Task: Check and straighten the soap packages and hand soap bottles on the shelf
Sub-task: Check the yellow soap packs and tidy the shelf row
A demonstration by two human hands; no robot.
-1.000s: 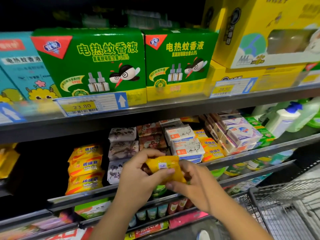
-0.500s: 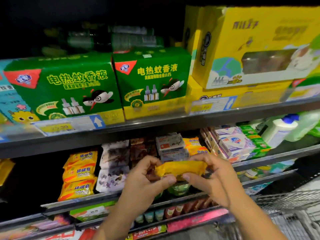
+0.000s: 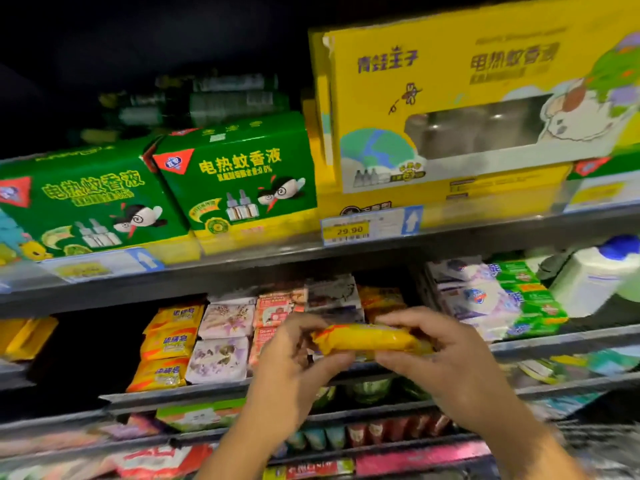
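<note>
The left hand (image 3: 294,362) is pinching the left end of the yellow soap packet (image 3: 367,339), thumb beneath and fingers curled over the top; the right hand (image 3: 446,368) is gripping the packet's right end likewise, holding it level in front of the soap shelf (image 3: 173,393); behind and left of the packet, yellow soap packages (image 3: 166,344) are sitting stacked beside floral packages (image 3: 221,337); right of the packet, white soap boxes (image 3: 481,299) and green soap boxes (image 3: 530,299) are sitting side by side; further right, a white hand soap bottle (image 3: 588,278) is standing; above the packet, green boxes (image 3: 239,181) and a large yellow box (image 3: 450,98) are resting.

Two green mosquito-liquid boxes (image 3: 239,181), tall yellow windowed box (image 3: 450,98), price label 29.90 (image 3: 370,225)
</note>
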